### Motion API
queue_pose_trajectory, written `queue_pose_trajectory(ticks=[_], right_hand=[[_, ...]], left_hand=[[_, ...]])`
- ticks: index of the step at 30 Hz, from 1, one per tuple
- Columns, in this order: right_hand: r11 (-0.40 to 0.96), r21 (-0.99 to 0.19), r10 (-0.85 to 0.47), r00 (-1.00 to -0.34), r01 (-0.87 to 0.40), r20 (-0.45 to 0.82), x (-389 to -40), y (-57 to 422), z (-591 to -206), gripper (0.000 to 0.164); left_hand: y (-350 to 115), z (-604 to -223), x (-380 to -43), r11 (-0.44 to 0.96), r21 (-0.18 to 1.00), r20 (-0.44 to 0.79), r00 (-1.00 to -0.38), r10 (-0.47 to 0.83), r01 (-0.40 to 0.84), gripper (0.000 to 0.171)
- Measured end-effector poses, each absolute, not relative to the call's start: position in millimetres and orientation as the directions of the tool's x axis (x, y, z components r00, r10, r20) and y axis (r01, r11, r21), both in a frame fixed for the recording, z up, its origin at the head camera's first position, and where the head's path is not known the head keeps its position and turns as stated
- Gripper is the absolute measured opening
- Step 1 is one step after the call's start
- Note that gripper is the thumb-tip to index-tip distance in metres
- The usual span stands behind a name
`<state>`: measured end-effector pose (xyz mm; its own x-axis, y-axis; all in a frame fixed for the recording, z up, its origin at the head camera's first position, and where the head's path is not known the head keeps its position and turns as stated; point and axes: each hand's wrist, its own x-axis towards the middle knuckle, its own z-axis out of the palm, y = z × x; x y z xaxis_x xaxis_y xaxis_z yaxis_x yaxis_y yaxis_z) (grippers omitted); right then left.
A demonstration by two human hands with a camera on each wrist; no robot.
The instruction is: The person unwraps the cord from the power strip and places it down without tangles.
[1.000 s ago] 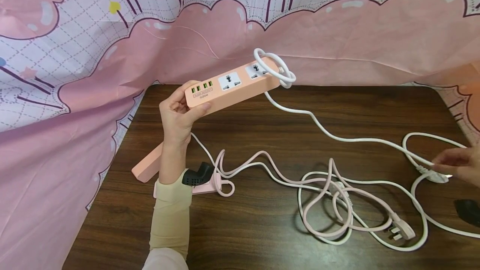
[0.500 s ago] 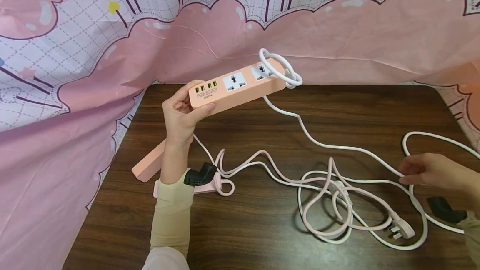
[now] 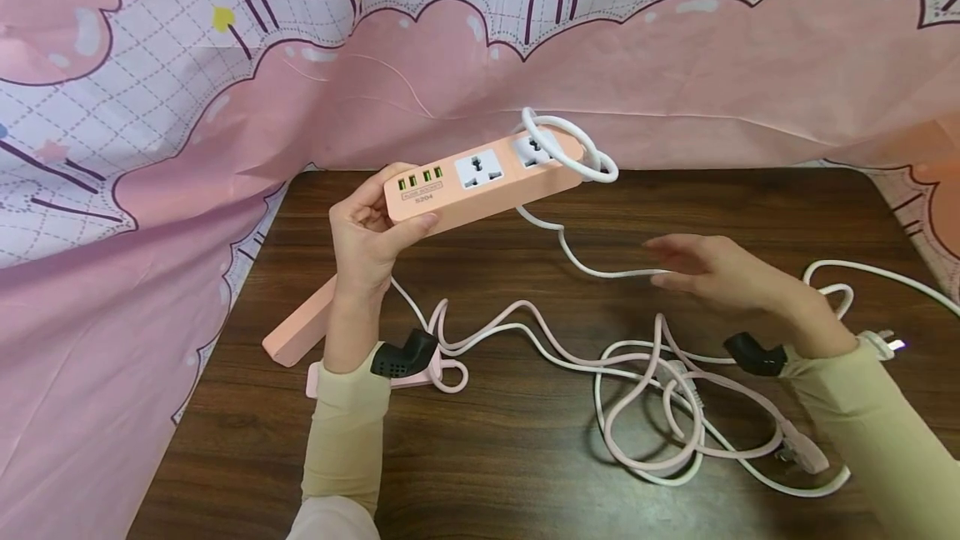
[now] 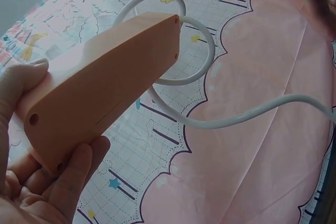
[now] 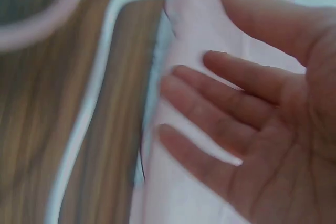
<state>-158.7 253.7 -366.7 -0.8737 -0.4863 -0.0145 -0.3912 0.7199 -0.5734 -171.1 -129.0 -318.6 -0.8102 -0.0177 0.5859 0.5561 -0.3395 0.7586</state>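
My left hand [image 3: 367, 227] grips one end of a peach power strip [image 3: 487, 200], lifted above the table and tilted with its far end higher. White sockets and several USB ports face up. At that far end its white cord [image 3: 617, 274] makes a loop, then runs down to the right. In the left wrist view, the thumb and fingers clasp the strip's plain underside [image 4: 110, 82]. To the right, my right hand [image 3: 723, 273] is in the air, fingers spread and loosely bent. Near its thumb tip the cord [image 5: 97, 85] passes, not wrapped by the fingers.
On the dark wood table [image 3: 480, 457] lie another peach power strip [image 3: 302, 327] and a pink one [image 3: 415, 379], partly behind my left arm. Tangled cords [image 3: 648, 465] with a pink plug [image 3: 806, 450] are front right. A white plug [image 3: 883, 344] lies further right.
My right hand has left the white plug at the far right and moved left and away from me, along the cord. My left hand has shifted slightly right with the power strip.
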Motion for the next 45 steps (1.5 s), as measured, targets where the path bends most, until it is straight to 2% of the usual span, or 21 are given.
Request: queue_pose_trajectory(ticks=[5, 11, 15, 20, 26, 33, 38, 42, 45], right_hand=[[0.615, -0.65, -0.549, -0.834, -0.447, 0.054, -182.5, 208.6, -372.2, 0.048], [0.524, -0.662, -0.583, -0.792, -0.537, 0.182, -197.0, 175.2, -380.3, 0.045], [0.476, -0.672, -0.587, -0.774, -0.568, 0.238, -200.2, 162.7, -383.5, 0.037], [0.449, -0.688, -0.555, -0.782, -0.57, 0.285, -200.7, 157.4, -382.9, 0.021], [0.343, -0.692, -0.524, -0.741, -0.636, 0.421, -201.4, 158.3, -377.8, 0.008], [0.267, -0.738, -0.332, -0.778, -0.62, 0.534, -198.5, 164.5, -353.2, 0.003], [0.268, -0.711, -0.236, -0.759, -0.651, 0.606, -196.0, 177.1, -328.6, 0.005], [0.299, -0.687, -0.098, -0.737, -0.662, 0.668, -193.9, 187.5, -311.3, 0.007], [0.181, -0.693, -0.005, -0.705, -0.698, 0.709, -187.4, 195.6, -302.4, 0.005]], left_hand=[[-126.8, -317.1, -169.6, -0.34, 0.757, 0.591, -0.807, -0.008, 0.558, 0.045], [-125.4, -316.1, -168.3, -0.346, 0.757, 0.594, -0.804, 0.013, 0.554, 0.044], [-125.2, -315.5, -167.8, -0.339, 0.759, 0.597, -0.802, 0.021, 0.556, 0.044], [-126.2, -315.7, -167.6, -0.333, 0.76, 0.596, -0.803, 0.014, 0.558, 0.044], [-128.0, -316.4, -167.2, -0.339, 0.762, 0.592, -0.805, 0.02, 0.552, 0.044], [-130.6, -317.7, -165.6, -0.35, 0.769, 0.582, -0.812, 0.041, 0.534, 0.046], [-132.1, -317.8, -164.2, -0.376, 0.779, 0.569, -0.817, 0.088, 0.502, 0.048], [-134.6, -317.8, -164.2, -0.381, 0.784, 0.563, -0.82, 0.104, 0.49, 0.05], [-137.3, -318.1, -165.3, -0.359, 0.783, 0.571, -0.816, 0.091, 0.508, 0.051]])
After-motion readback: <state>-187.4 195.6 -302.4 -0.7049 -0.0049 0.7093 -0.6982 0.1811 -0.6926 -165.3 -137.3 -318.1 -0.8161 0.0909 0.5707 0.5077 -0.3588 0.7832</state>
